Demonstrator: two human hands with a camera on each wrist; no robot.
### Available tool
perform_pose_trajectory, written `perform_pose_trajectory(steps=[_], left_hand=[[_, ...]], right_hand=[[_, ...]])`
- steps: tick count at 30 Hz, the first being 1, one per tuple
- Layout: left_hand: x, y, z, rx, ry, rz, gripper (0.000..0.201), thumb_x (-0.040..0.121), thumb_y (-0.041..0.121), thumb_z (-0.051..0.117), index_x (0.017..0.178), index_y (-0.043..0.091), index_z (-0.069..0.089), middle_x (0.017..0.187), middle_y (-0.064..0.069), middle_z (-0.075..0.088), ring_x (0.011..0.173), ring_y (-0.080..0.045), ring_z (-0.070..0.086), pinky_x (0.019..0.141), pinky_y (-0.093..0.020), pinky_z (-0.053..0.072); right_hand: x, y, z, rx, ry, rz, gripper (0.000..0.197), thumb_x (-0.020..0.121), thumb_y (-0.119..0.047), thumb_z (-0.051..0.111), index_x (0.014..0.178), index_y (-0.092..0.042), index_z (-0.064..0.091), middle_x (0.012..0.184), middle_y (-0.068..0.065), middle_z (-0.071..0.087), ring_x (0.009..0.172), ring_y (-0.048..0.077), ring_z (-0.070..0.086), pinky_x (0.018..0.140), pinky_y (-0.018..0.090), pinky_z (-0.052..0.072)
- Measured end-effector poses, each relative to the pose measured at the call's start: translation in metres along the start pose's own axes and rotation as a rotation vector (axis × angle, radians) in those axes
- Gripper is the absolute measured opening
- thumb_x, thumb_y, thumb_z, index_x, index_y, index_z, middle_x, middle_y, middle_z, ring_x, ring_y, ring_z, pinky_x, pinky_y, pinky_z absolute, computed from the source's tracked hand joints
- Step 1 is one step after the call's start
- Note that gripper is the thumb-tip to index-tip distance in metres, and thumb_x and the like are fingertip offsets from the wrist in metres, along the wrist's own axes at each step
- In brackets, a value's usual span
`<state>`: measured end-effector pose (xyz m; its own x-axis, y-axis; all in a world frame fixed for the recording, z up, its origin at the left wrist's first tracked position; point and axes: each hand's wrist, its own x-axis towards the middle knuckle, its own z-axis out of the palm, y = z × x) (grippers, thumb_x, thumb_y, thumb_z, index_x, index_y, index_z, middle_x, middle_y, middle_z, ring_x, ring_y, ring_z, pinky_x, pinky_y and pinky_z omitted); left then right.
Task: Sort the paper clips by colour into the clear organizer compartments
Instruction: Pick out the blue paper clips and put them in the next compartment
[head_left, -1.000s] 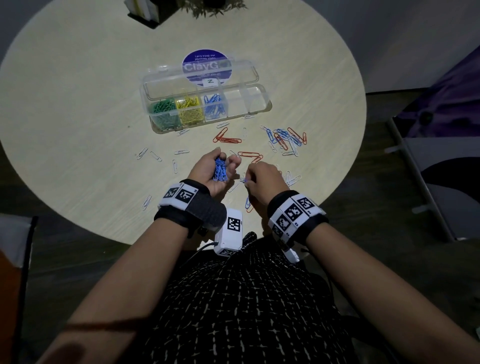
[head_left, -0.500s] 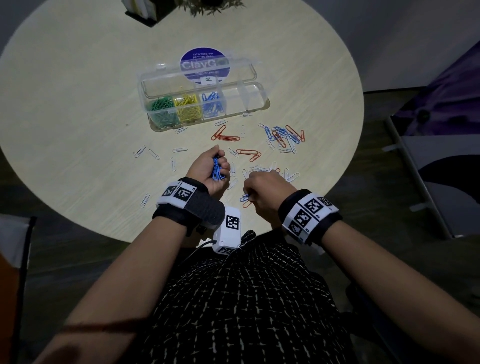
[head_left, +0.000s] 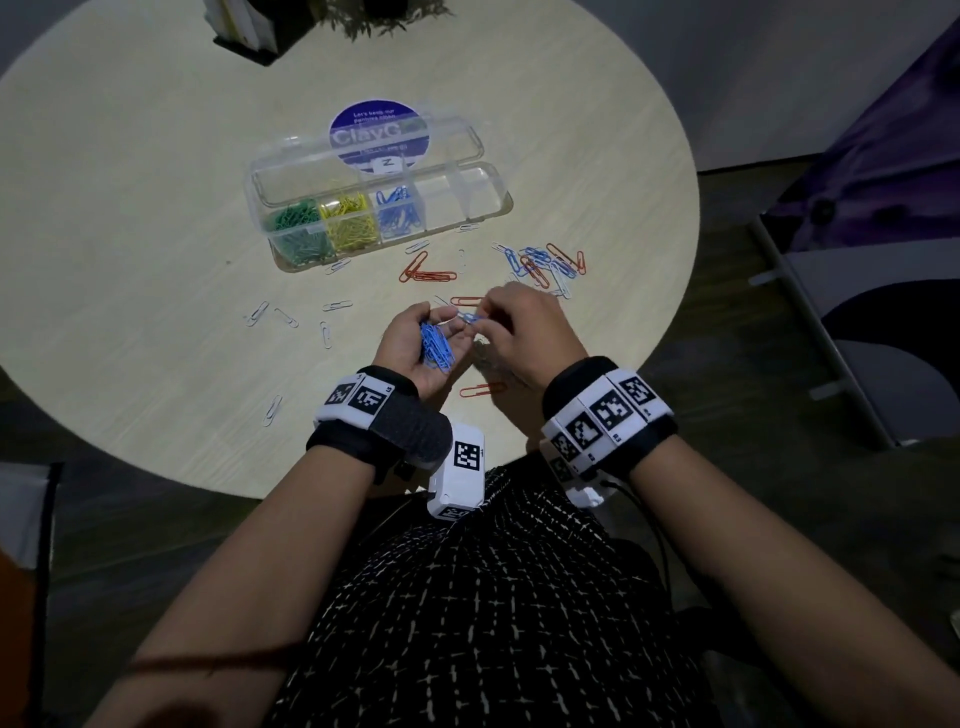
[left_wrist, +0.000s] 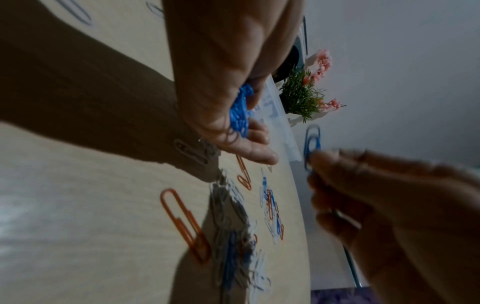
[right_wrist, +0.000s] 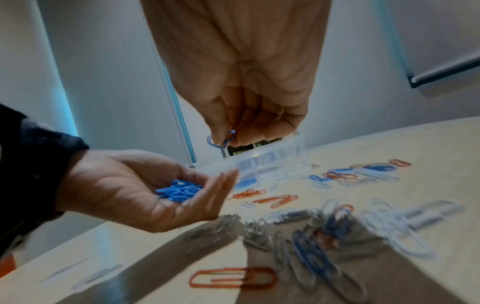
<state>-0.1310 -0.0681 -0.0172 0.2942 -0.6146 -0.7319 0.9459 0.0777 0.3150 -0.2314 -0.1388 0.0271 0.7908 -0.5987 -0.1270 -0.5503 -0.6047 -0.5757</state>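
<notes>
While your left hand is cupping blue clips in its relaxed palm | your right hand is pinching one blue clip beside it | organizer is standing open on tabletop beyond.

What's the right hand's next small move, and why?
Probably release the single blue paper clip pinched in the grip of the right hand into the cupped left hand: its palm holds a bunch of blue paper clips, and the hands almost touch.

The right hand pinches one blue wire paper clip above the cupped left hand, which carries a heap of blue clips.
</notes>
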Motion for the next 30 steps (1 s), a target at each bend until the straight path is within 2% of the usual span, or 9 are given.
perform_pose_trajectory(steps=[3,5,7,9,12,20,23,27,30], left_hand=[[-0.001,-0.009,0.008,-0.037,-0.084,-0.072,0.046,0.103,0.031,0.027,0.072,0.004,0.050,0.050,-0.010,0.061,0.044,-0.015,0.060,0.044,-0.017,0.051],[0.000,-0.011,0.010,0.051,-0.075,-0.097,0.042,0.102,0.030,0.030,0.072,0.008,0.049,0.046,-0.005,0.057,0.037,-0.011,0.056,0.040,-0.015,0.047],[0.000,-0.010,0.012,0.132,-0.063,-0.122,0.038,0.100,0.028,0.033,0.068,0.012,0.046,0.041,0.000,0.049,0.030,-0.007,0.048,0.032,-0.011,0.039],[0.001,-0.009,0.013,0.172,-0.051,-0.145,0.036,0.099,0.027,0.035,0.065,0.015,0.044,0.039,0.003,0.045,0.028,-0.006,0.041,0.028,-0.010,0.031],[0.000,-0.010,0.015,0.205,-0.058,-0.153,0.036,0.099,0.026,0.034,0.064,0.017,0.039,0.036,0.006,0.038,0.025,-0.005,0.033,0.027,-0.011,0.021],[-0.004,-0.019,0.019,0.229,-0.053,-0.179,0.041,0.101,0.030,0.032,0.062,0.017,0.036,0.033,0.005,0.032,0.022,-0.005,0.028,0.024,-0.011,0.018],[-0.004,-0.018,0.016,0.213,-0.041,-0.172,0.041,0.101,0.030,0.033,0.062,0.017,0.035,0.033,0.006,0.032,0.022,-0.005,0.028,0.025,-0.009,0.018],[-0.003,-0.015,0.013,0.212,-0.034,-0.163,0.040,0.101,0.029,0.032,0.062,0.017,0.035,0.033,0.005,0.033,0.022,-0.005,0.028,0.025,-0.010,0.019],[-0.002,-0.016,0.015,0.223,-0.037,-0.159,0.041,0.101,0.029,0.032,0.062,0.017,0.034,0.032,0.004,0.033,0.021,-0.005,0.029,0.025,-0.010,0.019]], right_hand=[[-0.001,-0.002,-0.002,0.058,0.009,-0.012,0.016,0.087,-0.012,0.060,0.097,-0.001,0.067,0.102,0.017,0.065,0.091,0.025,0.056,0.084,0.029,0.043],[-0.004,0.006,-0.010,0.141,0.102,0.047,0.014,0.087,-0.012,0.061,0.094,-0.002,0.068,0.097,0.012,0.067,0.080,0.016,0.053,0.073,0.018,0.043],[-0.008,0.023,-0.019,0.210,0.179,0.154,0.011,0.088,-0.009,0.059,0.090,-0.002,0.068,0.094,0.011,0.069,0.079,0.013,0.054,0.065,0.007,0.040],[-0.014,0.043,-0.023,0.198,0.176,0.246,0.013,0.088,-0.007,0.056,0.088,-0.002,0.069,0.093,0.013,0.071,0.082,0.016,0.057,0.075,0.013,0.043],[-0.026,0.060,-0.017,0.128,0.088,0.319,0.015,0.087,-0.006,0.054,0.086,-0.004,0.069,0.092,0.014,0.071,0.091,0.025,0.063,0.089,0.030,0.049],[-0.021,0.051,0.018,-0.067,-0.067,0.313,0.017,0.090,-0.019,0.053,0.092,-0.004,0.062,0.104,0.015,0.064,0.101,0.032,0.056,0.080,0.032,0.043],[-0.019,0.052,0.020,-0.107,-0.102,0.287,0.013,0.092,-0.014,0.047,0.083,-0.008,0.054,0.105,0.019,0.060,0.100,0.033,0.055,0.072,0.031,0.036],[-0.018,0.055,0.012,-0.035,-0.043,0.314,0.018,0.092,-0.011,0.044,0.086,-0.002,0.058,0.101,0.020,0.064,0.098,0.034,0.057,0.077,0.034,0.044],[-0.012,0.056,0.009,0.016,0.039,0.371,0.014,0.091,-0.013,0.045,0.079,-0.009,0.052,0.100,0.017,0.065,0.097,0.033,0.057,0.075,0.033,0.043]])
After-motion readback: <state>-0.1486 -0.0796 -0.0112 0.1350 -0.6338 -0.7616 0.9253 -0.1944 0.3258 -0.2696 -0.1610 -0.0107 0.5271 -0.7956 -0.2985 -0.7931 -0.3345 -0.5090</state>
